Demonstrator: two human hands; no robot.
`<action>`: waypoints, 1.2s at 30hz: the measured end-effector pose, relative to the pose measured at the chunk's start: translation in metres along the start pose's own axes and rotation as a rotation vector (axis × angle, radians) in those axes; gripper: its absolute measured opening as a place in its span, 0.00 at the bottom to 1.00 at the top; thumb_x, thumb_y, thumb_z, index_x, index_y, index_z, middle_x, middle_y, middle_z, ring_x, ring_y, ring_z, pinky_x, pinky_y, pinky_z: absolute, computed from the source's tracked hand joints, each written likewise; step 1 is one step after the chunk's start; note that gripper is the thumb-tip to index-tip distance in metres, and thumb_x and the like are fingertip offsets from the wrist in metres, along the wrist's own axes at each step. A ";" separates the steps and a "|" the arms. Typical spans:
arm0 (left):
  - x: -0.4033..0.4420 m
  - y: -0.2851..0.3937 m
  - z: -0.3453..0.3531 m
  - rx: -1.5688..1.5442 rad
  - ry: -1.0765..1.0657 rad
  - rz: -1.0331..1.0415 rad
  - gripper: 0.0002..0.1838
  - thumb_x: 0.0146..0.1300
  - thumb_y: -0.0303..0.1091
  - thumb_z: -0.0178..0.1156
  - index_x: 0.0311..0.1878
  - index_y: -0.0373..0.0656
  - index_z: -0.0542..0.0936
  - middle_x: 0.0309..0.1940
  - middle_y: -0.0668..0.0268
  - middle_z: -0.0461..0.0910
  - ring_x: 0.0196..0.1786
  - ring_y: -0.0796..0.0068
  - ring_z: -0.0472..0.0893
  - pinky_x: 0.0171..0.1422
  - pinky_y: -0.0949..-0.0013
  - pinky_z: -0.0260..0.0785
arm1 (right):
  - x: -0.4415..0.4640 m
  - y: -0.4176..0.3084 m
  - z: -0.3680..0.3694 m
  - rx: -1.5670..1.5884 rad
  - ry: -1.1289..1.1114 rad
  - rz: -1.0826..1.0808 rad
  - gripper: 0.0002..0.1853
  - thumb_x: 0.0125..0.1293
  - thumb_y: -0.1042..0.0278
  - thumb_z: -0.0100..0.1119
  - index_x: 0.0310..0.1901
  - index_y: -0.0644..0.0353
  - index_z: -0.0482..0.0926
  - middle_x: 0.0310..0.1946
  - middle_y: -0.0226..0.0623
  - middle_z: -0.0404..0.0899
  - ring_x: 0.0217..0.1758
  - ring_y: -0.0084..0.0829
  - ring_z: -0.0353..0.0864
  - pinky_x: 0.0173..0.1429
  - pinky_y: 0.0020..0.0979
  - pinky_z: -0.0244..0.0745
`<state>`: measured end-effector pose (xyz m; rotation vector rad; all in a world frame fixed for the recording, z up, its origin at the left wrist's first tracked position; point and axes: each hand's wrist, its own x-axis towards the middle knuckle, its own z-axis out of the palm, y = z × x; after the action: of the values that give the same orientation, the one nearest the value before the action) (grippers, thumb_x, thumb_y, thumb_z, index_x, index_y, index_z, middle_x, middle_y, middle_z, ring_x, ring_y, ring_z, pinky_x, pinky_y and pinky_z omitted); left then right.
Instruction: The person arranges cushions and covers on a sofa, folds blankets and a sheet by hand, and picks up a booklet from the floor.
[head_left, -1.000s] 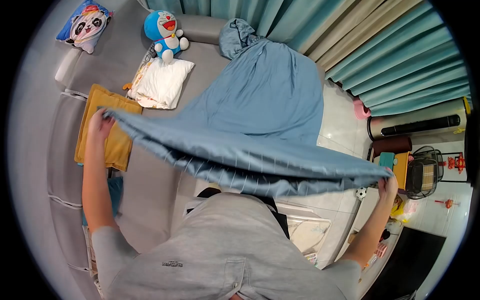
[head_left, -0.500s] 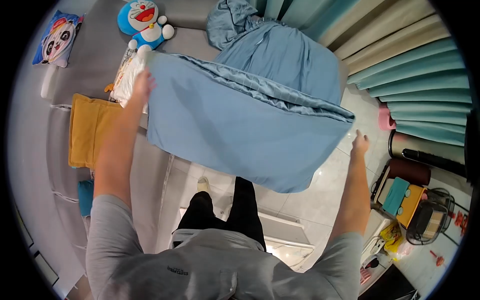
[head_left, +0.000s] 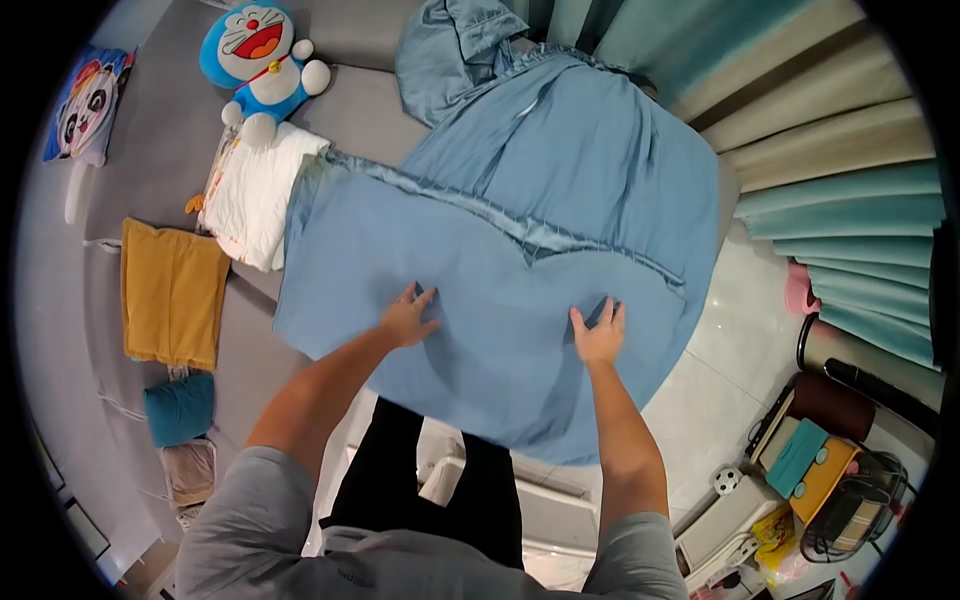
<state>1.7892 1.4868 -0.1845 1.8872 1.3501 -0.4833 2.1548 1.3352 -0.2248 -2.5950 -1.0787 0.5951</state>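
A broad blue sheet [head_left: 480,270] lies spread in front of me, its far edge showing a shiny, bunched underside. My left hand [head_left: 407,318] is over the left half of the cloth, fingers spread, and appears to touch it. Over the right half is my right hand [head_left: 600,332], its fingers also apart, with nothing in them. Beyond the far edge, more gathered blue fabric [head_left: 580,150] is heaped on the grey sofa [head_left: 365,100]. Part of the near edge hangs in front of my legs.
Left of the sheet are folded white cloth [head_left: 258,195], a blue cat plush [head_left: 265,60], a mustard cushion [head_left: 172,292] and a teal cushion [head_left: 180,410]. At right stand teal curtains [head_left: 850,220], a pink container [head_left: 800,288], a fan [head_left: 860,505] and a small soccer ball [head_left: 727,481].
Both hands have come inward from the sheet's two sides to its middle. The raised sheet has settled lower and nearer, and my view has shifted.
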 end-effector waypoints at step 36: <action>0.135 0.189 -0.211 -0.314 -0.160 1.114 0.22 0.65 0.50 0.55 0.43 0.38 0.83 0.43 0.52 0.76 0.47 0.48 0.76 0.57 0.43 0.66 | 0.254 0.037 0.109 -0.223 0.464 0.207 0.60 0.59 0.33 0.56 0.77 0.65 0.36 0.78 0.57 0.29 0.81 0.60 0.26 0.76 0.67 0.27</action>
<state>1.9890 1.7020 -0.0723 1.9376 0.1221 0.1476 2.2891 1.5028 -0.4029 -2.8490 -0.7660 -0.1038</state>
